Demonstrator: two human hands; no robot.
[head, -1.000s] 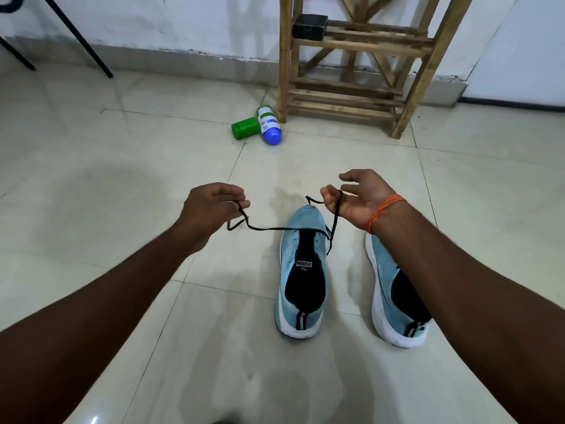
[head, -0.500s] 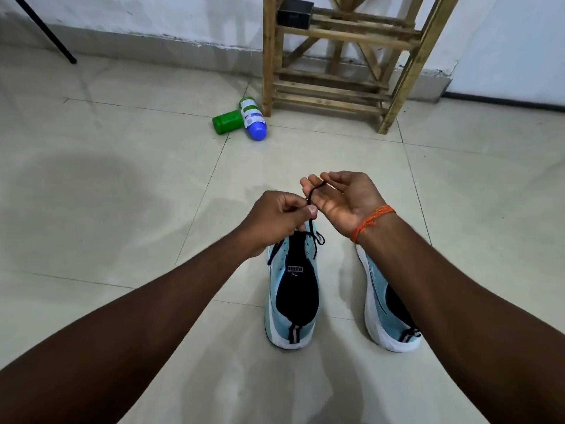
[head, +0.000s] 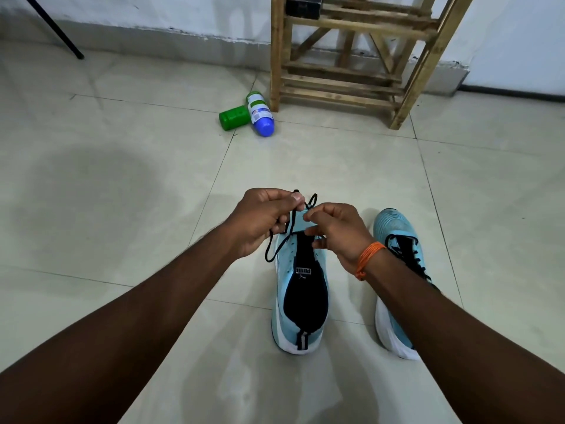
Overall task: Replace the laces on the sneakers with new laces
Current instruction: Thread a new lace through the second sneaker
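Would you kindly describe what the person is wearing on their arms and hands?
No sleeves or gloves show: the left hand and right hand are bare. An orange thread band, wound in several strands with a loose end, circles the right wrist.

A tiled floor [head: 122, 209] is seen. Two blue sneakers are set on it side by side, toes pointed away: the left sneaker [head: 301, 304] and the right sneaker [head: 394, 224]. Farther off, a green bottle [head: 234, 118] and a white bottle [head: 260, 113] are laid touching, just beside a wooden rack [head: 342, 97].

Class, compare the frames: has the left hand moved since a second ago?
Yes. The left hand moved rightward, from beside the centre sneaker to above its toe.
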